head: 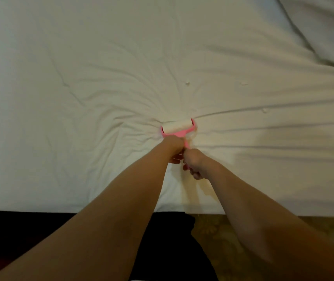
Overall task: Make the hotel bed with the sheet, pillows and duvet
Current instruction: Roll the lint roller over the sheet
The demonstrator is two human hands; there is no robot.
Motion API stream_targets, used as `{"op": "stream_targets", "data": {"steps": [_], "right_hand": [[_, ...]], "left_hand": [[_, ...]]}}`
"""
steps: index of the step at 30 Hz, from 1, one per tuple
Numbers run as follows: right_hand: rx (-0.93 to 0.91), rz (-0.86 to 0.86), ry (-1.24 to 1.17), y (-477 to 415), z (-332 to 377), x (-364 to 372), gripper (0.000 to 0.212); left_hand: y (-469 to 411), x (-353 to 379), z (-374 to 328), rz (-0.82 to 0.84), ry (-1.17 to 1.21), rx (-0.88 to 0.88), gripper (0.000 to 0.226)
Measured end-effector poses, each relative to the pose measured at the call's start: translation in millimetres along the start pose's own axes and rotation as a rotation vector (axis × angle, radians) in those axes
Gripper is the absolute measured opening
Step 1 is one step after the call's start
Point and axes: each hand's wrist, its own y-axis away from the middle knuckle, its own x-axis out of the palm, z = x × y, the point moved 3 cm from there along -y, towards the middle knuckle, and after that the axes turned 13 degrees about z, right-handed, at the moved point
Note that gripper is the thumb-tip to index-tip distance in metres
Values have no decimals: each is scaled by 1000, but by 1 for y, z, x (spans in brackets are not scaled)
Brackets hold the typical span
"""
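Pink lint roller on creased sheet; left hand and right hand curled round handle

Bed fills most of view, white top, near edge running straight across lower frame. Below edge at right: carpet, tan-gold, faint floral pattern, blurred. Below edge at left: dark band, near black with reddish tint; bed base or floor, cannot tell. Light warm, dim, yellowish. Brightest around bed middle; grey shadow along right side and top right corner.
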Motion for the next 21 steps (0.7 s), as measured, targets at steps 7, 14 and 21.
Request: {"op": "stream_targets", "data": {"steps": [7, 14, 21], "right_hand": [[25, -26, -87, 8, -58, 26, 30], [17, -25, -200, 28, -97, 54, 33], [-74, -74, -317, 39, -105, 69, 46]], "left_hand": [[-5, 29, 51, 63, -58, 6, 17], [0, 46, 87, 69, -280, 20, 27], [14, 53, 91, 56, -444, 132, 23]]}}
